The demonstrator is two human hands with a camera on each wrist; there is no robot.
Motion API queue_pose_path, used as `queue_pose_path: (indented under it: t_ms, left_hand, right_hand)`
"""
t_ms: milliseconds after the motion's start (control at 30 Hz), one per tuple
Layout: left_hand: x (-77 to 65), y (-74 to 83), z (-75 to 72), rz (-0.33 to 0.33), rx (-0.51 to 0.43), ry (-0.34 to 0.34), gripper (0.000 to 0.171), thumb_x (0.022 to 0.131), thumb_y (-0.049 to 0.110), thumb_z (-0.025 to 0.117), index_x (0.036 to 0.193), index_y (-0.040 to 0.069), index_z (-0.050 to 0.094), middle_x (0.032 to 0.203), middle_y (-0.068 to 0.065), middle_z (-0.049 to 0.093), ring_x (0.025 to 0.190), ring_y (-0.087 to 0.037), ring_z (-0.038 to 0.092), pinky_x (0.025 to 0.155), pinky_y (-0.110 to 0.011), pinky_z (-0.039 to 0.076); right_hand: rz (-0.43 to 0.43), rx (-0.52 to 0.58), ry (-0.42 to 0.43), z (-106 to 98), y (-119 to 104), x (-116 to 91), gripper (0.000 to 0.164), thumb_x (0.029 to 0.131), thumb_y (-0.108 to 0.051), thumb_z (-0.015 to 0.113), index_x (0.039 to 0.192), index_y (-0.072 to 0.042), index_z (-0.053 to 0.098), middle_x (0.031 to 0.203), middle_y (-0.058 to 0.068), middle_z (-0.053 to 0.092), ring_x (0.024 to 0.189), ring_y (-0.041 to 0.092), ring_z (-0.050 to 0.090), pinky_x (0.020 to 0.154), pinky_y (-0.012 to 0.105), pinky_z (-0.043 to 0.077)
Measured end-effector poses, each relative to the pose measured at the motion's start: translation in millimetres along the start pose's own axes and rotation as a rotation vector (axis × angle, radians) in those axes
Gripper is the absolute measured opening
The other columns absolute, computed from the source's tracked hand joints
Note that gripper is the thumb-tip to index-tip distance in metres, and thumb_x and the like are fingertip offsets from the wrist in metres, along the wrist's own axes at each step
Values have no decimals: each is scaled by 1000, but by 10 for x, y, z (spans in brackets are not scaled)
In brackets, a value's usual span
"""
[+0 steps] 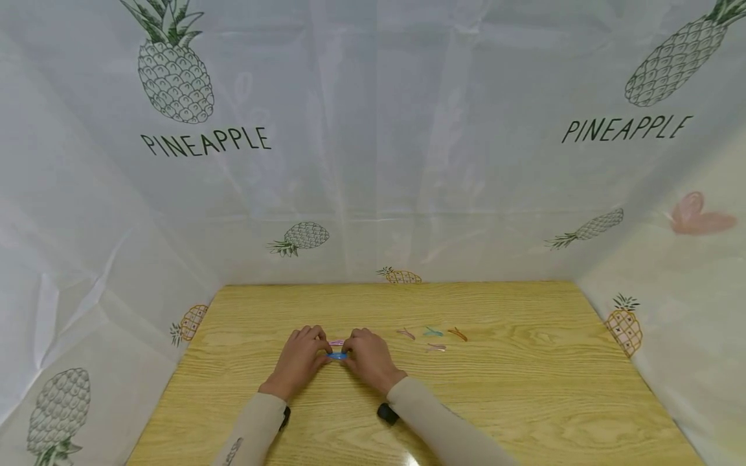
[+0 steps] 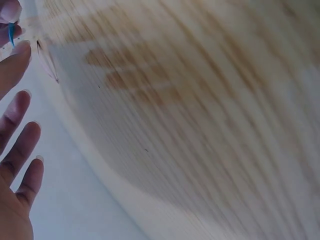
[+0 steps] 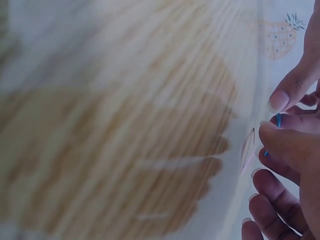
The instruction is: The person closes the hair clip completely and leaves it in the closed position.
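Observation:
Between my two hands is a small blue hair clip [image 1: 338, 356], low over the table. My left hand [image 1: 300, 358] pinches its left end with thumb and forefinger. The right end is pinched the same way by my right hand [image 1: 370, 359]. Fingertips cover both ends, and a blue sliver of the clip [image 3: 278, 120] shows between thumb and finger in the right wrist view. Just beyond it a pinkish-purple hair clip [image 1: 336, 342] lies on the wood. The other fingers of the left hand [image 2: 17, 135] are spread apart in the left wrist view.
Right of my hands lie several spread hair clips: a pink one [image 1: 406, 334], a teal one [image 1: 433, 331], an orange-brown one [image 1: 458, 334] and a pale pink one [image 1: 436, 347]. The wooden table [image 1: 553, 388] meets pineapple-print sheeting [image 1: 373, 168] at its back and sides.

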State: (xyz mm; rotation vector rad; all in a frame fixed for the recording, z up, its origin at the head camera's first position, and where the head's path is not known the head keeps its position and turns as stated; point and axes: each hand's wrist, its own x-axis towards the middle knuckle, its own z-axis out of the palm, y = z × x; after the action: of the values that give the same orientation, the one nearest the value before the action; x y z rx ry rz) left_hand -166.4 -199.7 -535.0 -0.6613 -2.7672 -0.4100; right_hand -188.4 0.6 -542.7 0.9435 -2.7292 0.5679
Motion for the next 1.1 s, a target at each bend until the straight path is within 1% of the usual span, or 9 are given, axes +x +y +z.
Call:
queue_pose_path:
  t_ms: [267,567,833,1100]
  left_hand:
    - [14,11,1,-14,8,-35,11,84,15,90,86,17,79,103,1,63,96,-21,58,87,-43,49]
    - [16,5,14,-43,4,-52,11,84,13,90,85,16,80,103,0,64,94,-21,57,84,-42,48]
    - [15,-3,31,-45,-3,-37,11,84,13,90,86,15,79,102,-1,64,95,-22,59,85,-43,49]
    - [2,14,18,-56,-23,-37,12,84,12,90,88,14,79,101,-1,64,94,-22,58,84,-43,49]
  right_hand:
    - [38,-27,-39,63,-7,25,11,88,-26,89,91,-16,85,86,-5,65,78,9,60,67,19,51]
    - [51,-53,-49,60,-41,60,9,89,-25,89,91,-17,85,85,-6,65,78,10,60,67,21,51]
    - [58,-127,-57,33,-79,70,9,89,-28,89,92,-20,86,86,-7,66,79,10,62,69,23,53]
    - [74,-114,-69,42,-64,49,14,88,-31,90,95,-20,85,87,-6,66,81,10,62,71,24,54]
